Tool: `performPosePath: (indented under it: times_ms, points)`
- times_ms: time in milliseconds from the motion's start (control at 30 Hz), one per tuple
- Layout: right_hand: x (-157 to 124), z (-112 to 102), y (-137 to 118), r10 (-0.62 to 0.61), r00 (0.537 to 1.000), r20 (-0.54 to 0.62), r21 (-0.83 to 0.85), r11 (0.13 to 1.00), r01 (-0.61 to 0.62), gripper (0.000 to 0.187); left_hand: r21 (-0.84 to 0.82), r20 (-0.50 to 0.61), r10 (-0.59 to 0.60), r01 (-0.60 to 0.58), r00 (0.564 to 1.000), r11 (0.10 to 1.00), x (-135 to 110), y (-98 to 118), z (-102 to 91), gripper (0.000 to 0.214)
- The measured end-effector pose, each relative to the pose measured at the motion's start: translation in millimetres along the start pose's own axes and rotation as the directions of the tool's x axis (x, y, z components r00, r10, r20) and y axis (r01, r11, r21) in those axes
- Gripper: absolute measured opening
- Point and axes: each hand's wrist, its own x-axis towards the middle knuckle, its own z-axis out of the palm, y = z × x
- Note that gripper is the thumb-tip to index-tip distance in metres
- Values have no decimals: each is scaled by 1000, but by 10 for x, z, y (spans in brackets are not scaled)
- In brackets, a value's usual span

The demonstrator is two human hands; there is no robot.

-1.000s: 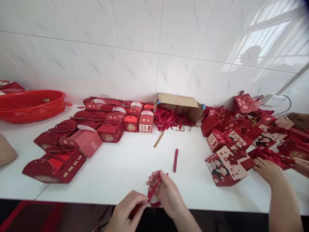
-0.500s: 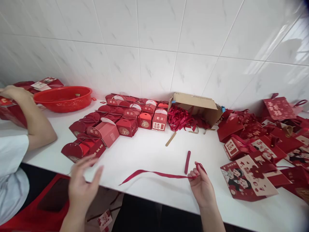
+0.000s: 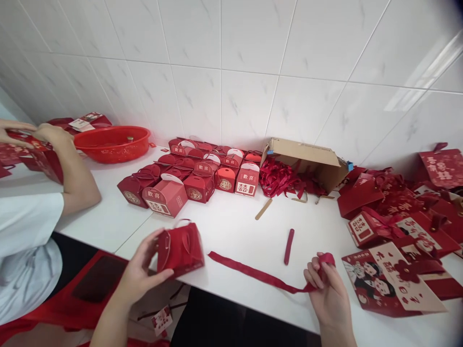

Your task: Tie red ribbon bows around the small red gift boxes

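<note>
My left hand (image 3: pixel 146 267) is closed around a small red gift box (image 3: pixel 181 250) near the table's front edge. The box has a domed top, and a thin cord loop stands up from it. In my right hand (image 3: pixel 327 282) is one end of a dark red ribbon (image 3: pixel 253 273), with a bit of it looped over the fingers. The ribbon's other end trails left across the white table and stops short of the held box. A flat dark red strip (image 3: pixel 289 246) lies just beyond the ribbon.
Rows of red gift boxes (image 3: pixel 166 195) stand by the wall. A cardboard box (image 3: pixel 307 149) on its side spills red ribbons (image 3: pixel 277 177). Decorated boxes (image 3: pixel 390 279) pile up at right. At left are a red basin (image 3: pixel 114 147) and a co-worker's arm (image 3: pixel 81 178).
My left hand has taken hold of a box from the front left of the group and brought it right. My right hand has moved slightly right and nearer, drawing the ribbon along.
</note>
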Motion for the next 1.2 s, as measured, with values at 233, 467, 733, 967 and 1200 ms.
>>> performPosePath:
  times_ms: [233,467,733,967,1200]
  points:
    - [-54,105,53,26,999,25,-146,989,-22,32,-491,402,72,149,913,858,-268,335,574,78]
    - [-97,132,-22,-92,993,67,-278,954,107,25,-374,333,278,-145,901,916,-265,684,1250,51]
    - [-164,-2,-129,-180,981,70,-392,900,193,20,-23,350,381,-398,856,917,-348,946,1396,20]
    - [-238,35,-185,-204,973,105,-560,797,227,17,-66,231,432,-429,872,901,-395,861,1488,17]
    - [-228,-3,-229,-295,936,193,-724,601,339,13,123,426,326,-411,844,903,-471,624,1373,27]
